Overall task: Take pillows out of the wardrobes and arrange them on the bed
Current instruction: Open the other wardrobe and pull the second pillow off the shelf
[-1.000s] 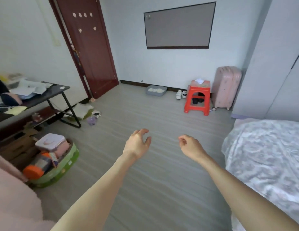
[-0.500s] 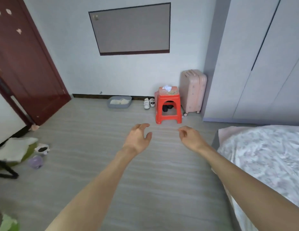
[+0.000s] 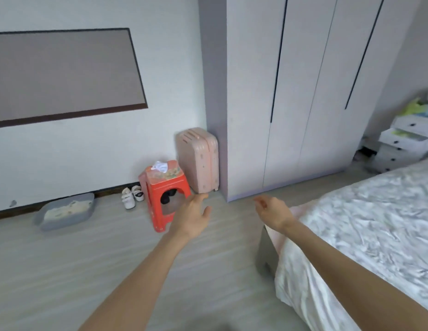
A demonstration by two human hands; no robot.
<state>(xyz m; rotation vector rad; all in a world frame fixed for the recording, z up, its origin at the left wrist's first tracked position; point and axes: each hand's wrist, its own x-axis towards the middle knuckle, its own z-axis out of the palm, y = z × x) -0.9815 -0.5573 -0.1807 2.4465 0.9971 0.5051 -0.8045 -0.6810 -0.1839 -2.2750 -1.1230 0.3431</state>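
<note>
Across the back of the room we've got the big white wardrobe (image 3: 303, 91), all its doors closed, so no pillows visible anywhere. Bed (image 3: 375, 223) sits on the right with a floral cover, its corner near our right arm. On the wall to the left hangs a grey board (image 3: 62, 72). A pink suitcase (image 3: 198, 161) stands upright right against the wardrobe's side, and a red stool (image 3: 164, 192) is just beside it with something white crumpled on top. White drawers (image 3: 404, 144) are far right, a couple pulled out. Grey tray (image 3: 65, 211) and little white shoes (image 3: 133, 195) lie along the wall. Our left hand (image 3: 192, 217) is out front, fingers loose, holding nothing; right hand (image 3: 271, 211) is loosely curled, also empty.
</note>
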